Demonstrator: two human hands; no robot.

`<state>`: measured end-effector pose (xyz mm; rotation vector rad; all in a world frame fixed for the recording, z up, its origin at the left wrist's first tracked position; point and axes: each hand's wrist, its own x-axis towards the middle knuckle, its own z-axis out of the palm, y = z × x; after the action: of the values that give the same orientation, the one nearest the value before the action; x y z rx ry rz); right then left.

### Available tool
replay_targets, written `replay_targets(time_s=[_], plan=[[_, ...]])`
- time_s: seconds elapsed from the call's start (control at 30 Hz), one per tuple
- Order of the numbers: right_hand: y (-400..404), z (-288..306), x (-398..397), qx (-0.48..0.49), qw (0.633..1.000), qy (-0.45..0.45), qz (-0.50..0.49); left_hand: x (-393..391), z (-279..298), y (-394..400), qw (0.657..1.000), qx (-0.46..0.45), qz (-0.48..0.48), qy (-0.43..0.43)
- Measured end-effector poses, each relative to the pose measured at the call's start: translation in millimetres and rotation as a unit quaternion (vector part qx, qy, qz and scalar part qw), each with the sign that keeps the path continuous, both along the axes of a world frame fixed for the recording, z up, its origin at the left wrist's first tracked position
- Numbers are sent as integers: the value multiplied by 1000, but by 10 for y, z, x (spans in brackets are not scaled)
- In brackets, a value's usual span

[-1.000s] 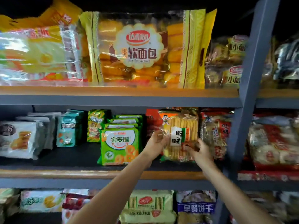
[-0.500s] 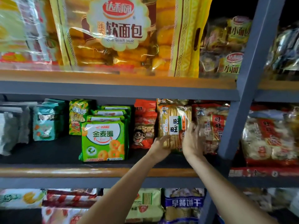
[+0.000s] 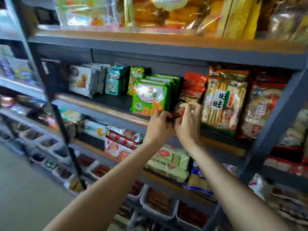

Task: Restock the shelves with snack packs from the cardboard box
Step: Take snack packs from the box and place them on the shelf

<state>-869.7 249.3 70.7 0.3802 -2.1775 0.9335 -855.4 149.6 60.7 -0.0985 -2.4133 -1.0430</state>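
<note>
We curl both hands, left (image 3: 158,120) and right (image 3: 189,120), round the foot of the orange-red snack pack (image 3: 193,87) just left of the rice-cracker pack (image 3: 224,101), likely squaring it upright in its slot on the shelf (image 3: 100,105); no cardboard box is in view.

Both bare forearms reached up and forward, converging until the hands sat close together. The left hand (image 3: 158,121) showed its back, knuckles bent and fingers curled inward toward the right. The right hand (image 3: 188,122) rose just beside it, wrist cocked, its fingers (image 3: 191,105) hooked above the palm and its thumb angled toward the left fingertips. Whether either pinched anything stayed unclear.
</note>
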Motion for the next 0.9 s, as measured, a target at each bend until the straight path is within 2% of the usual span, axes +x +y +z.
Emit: replay_targets(time_s=[0.1, 0.17, 0.2, 0.27, 0.33, 0.5, 0.6, 0.67, 0.73, 0.83, 0.9], plan=[[-519, -210, 126, 59, 993, -34, 98, 492, -237, -561, 992, 36, 116, -36], [-983, -387, 258, 165, 964, -127, 165, 893, -404, -972, 974, 71, 203, -74], [-1234, -491, 361, 244, 932, -177, 200, 1102, -495, -1180, 963, 81, 238, -95], [-1744, -682, 722, 387, 833, -244, 310, 1584, -676, -1601, 940, 96, 298, -135], [-2228, -862, 1186, 468, 750, -258, 390, 2144, -811, -2022, 913, 108, 362, -157], [-3371, -1171, 2498, 558, 648, -212, 474, 3780, -1179, -2976, 819, 198, 507, -183], [-3921, -1364, 3274, 564, 594, -217, 531, 4712, -1430, -3380, 754, 247, 578, -193], [-4242, -1537, 3721, 563, 571, -214, 558, 5222, -1583, -3581, 711, 279, 613, -200], [-4555, -1752, 4106, 550, 567, -219, 573, 5636, -1755, -3796, 676, 306, 635, -214], [-5051, -2093, 4540, 498, 619, -234, 560, 6078, -2031, -4124, 659, 326, 629, -255], [-5327, -2224, 4696, 485, 650, -225, 540, 6257, -2148, -4225, 668, 335, 599, -288]])
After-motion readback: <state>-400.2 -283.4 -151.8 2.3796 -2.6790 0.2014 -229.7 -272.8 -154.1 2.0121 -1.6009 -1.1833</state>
